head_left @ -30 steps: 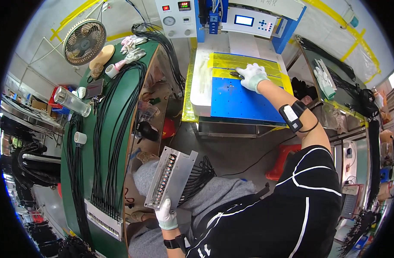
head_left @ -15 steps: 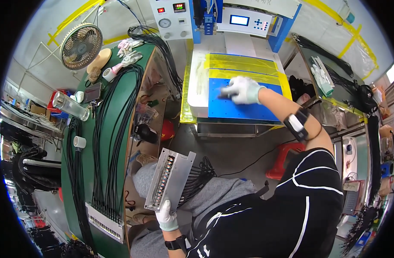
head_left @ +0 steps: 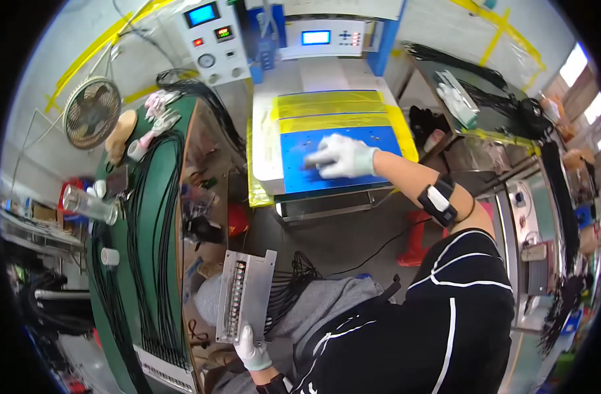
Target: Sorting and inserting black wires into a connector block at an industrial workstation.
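My left hand [head_left: 252, 350], in a white glove, grips the lower end of a grey metal terminal-strip fixture [head_left: 256, 289]. This fixture has a long slot with a row of small metallic contacts, and a bundle of black cables [head_left: 294, 284] trails from its right side over my lap. My gloved right hand [head_left: 344, 157] is over a blue plate [head_left: 299, 182] on the white machine bed. Its fingers are closed round a small dark object [head_left: 311, 161], too blurred to name. Small specks lie on the plate near the hand.
Behind the plate are yellow-taped strips [head_left: 333, 107] and a white machine panel [head_left: 323, 39]. To the left, a green table [head_left: 152, 217] bears black cables, a second metal fixture [head_left: 166, 371], a glass jar [head_left: 87, 205] and a fan [head_left: 92, 113]. A red stool [head_left: 413, 243] stands right.
The whole view has swung, so the machine and table sit further left. My right hand has come slightly nearer and rightward over the blue plate; the left still holds the fixture.
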Tool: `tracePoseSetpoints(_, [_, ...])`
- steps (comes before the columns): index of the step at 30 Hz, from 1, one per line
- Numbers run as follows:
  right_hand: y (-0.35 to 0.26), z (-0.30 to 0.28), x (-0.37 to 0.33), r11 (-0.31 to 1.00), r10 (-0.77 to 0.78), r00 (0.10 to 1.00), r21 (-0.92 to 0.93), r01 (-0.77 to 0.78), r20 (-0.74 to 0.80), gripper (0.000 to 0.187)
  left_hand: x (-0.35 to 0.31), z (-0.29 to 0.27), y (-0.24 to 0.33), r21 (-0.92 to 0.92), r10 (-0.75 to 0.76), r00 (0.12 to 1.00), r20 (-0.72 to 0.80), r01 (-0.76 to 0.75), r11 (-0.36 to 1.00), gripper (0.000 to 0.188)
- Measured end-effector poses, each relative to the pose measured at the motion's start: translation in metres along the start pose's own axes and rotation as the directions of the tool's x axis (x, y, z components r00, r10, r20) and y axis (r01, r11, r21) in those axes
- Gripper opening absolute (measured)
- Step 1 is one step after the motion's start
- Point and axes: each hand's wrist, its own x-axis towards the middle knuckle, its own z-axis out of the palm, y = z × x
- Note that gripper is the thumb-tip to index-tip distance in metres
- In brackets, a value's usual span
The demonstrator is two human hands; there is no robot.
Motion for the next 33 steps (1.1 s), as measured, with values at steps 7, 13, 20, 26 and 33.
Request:
tracePoseSetpoints(7, [0.001, 0.017, -0.008, 0.887, 0.408, 0.89, -0.144, -0.439, -0.202, 0.035, 0.014, 0.015, 0.009, -0.081, -0.013, 1.0, 0.02, 0.015, 0.997, 0.037])
tracePoseSetpoints(13, [-0.035, 0.002, -0.001, 0.971, 0.047, 0.988, 0.238, -0.011, -0.147, 0.043, 0.007, 0.026, 0.024, -0.147, -0.074, 0.996, -0.039, 0.068, 0.987, 0.041])
tracePoseSetpoints(20, [-0.034, 0.007, 0.008, 0.962, 0.012, 1.0, 0.273, -0.013, 0.003, 0.044, 0.014, 0.023, 0.016, -0.245, -0.136, 0.99, -0.046, 0.121, 0.962, 0.052])
tracePoseSetpoints(26, [-0.166, 0.022, 0.11, 0.778, -0.332, 0.938, 0.534, 0.331, -0.098, 0.05, -0.002, 0.028, 0.041, -0.385, -0.154, 0.984, -0.086, 0.109, 0.916, 0.056])
tracePoseSetpoints(33, [-0.353, 0.067, 0.237, 0.492, -0.807, 0.539, 0.228, 0.84, -0.242, 0.049, -0.061, -0.002, 0.073, -0.487, -0.112, 0.956, -0.272, -0.037, 0.873, 0.059])
